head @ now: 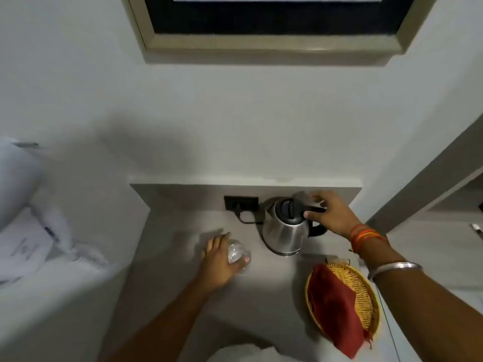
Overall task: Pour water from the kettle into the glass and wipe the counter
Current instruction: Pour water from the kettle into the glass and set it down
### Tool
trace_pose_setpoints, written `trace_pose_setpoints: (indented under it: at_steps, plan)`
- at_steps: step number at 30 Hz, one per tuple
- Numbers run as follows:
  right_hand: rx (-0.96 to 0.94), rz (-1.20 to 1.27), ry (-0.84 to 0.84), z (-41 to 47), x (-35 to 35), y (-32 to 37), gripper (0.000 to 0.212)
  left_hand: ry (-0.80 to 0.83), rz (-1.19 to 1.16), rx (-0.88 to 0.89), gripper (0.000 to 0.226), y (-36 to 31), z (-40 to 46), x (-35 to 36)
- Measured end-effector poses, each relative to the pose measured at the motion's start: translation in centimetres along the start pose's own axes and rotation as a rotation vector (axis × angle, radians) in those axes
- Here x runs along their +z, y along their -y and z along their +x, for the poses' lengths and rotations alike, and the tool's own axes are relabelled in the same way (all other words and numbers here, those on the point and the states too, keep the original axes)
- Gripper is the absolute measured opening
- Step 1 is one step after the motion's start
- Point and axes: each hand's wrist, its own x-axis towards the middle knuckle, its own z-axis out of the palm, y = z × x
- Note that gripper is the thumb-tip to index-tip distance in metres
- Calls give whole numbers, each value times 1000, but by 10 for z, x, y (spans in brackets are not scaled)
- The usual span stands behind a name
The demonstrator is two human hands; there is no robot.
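Now the left hand [218, 259] is cupping the glass [238, 254] on the counter [172, 278], just left of the kettle [285, 232]; the right hand [330, 214] is closing around its handle, which is pointing right, so pouring means tipping leftward.

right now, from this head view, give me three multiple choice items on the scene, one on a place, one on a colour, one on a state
1. Where does the red cloth lie?
A. in the wicker basket
B. under the kettle
C. on the wall socket

2. What colour is the kettle body?
A. white
B. silver metal
C. blue

3. What is the left hand doing?
A. lying flat on the counter
B. wiping with a cloth
C. wrapped around the glass

Answers:
1 A, the cloth drapes over the basket.
2 B, the body is shiny steel with a black lid.
3 C, its fingers curl around the clear glass.
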Motion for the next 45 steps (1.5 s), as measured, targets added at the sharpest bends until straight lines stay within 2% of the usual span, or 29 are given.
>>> trace_pose_setpoints:
  at_steps: [2,4,7,10,13,19,25,31,40,45]
  plan:
    - [50,48,101,7,1,-9,49,86,-15,-89,104,5,0,12]
    - [69,16,179,9,1,-21,42,104,-92,-134,107,10,-5,20]
    - [49,44,190,21,4,-34,31,81,-178,-141,100,12,1,26]
    - [17,54,196,30,2,-37,26,83,-241,-159,102,10,8,29]
    - [-53,64,213,34,0,-30,26,57,-263,-135,88,12,13,35]
    - [-304,-68,312,43,-1,37,36,-56,-277,-185,89,10,22,30]
    - [-455,-308,438,40,2,109,27,-106,-211,-134,88,9,25,20]
    - [-542,-535,438,24,11,159,10,-89,-154,-106,88,9,25,18]
    - [-530,-704,460,25,17,191,27,-93,-135,-99,90,10,27,19]
    - [-479,-728,458,26,16,199,26,-64,-94,-93,88,6,29,20]
